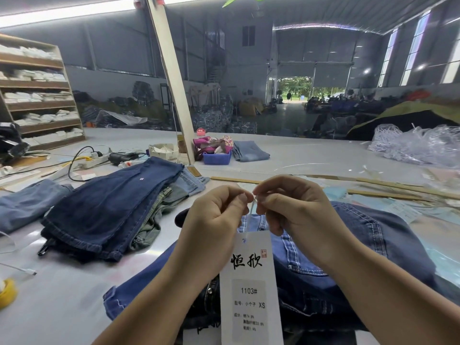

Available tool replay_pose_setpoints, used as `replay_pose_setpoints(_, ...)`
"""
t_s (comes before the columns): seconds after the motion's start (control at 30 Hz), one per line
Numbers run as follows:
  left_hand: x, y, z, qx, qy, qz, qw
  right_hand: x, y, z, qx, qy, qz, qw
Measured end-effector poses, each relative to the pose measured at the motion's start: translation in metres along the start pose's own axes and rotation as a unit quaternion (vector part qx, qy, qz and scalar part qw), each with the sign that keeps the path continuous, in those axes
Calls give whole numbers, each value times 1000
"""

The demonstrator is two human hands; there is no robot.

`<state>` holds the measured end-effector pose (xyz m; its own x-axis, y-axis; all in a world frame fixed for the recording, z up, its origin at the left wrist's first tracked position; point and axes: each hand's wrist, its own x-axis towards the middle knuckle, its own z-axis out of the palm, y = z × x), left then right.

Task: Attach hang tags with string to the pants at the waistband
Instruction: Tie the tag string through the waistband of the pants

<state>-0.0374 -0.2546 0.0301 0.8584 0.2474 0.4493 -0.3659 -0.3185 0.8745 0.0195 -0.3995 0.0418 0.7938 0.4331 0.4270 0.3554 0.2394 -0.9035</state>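
far left: a yellow tape roll (pixel 7 292) is seen at the table edge; folded jeans (pixel 109 207) are stacked left of the work spot.
left hand (pixel 219 215): curled, one end of the string (pixel 252 207) is pinched at the fingertips.
string: thin, light, probably slippery; it is best taken close to its ends. Whether it is already fastened cannot be told.
tag (pixel 250 287): white card hung below both hands, over the pants; stiff but light, easily creased, so it is better left hanging by its hole than gripped.
right hand (pixel 288 205): curled, the other string end is pinched, touching the left fingertips.
pants (pixel 348 257): blue denim, soft and heavy, spread under the hands; the waistband is hidden by tag and wrists.
room: bare table (pixel 311 158) is open beyond the hands; wooden sticks (pixel 388 192) and plastic bags (pixel 418 145) crowd the right.
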Motion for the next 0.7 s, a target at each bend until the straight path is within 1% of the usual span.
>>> replay_pose_setpoints(0.2, -7, -2, 3, 112, -5, 71, 991, -1, -1, -1, 59, -22, 22, 998)
replay_pose_setpoints(0.33, -8, -2, 3, 116, 14, 70, 991, 0, -1, 0, 80, -35, 16, 996)
replay_pose_setpoints(0.53, -9, -1, 5, 126, 52, 81, 987, 0, 4, -4, 47, -40, -6, 998)
replay_pose_setpoints(0.6, -9, 0, 5, 132, 54, 84, 986, -1, 6, -5, 43, -34, -16, 998)
replay_pose_setpoints(0.7, -7, 0, 2, 142, 47, 94, 984, 0, 8, -7, 4, -36, -40, 999)
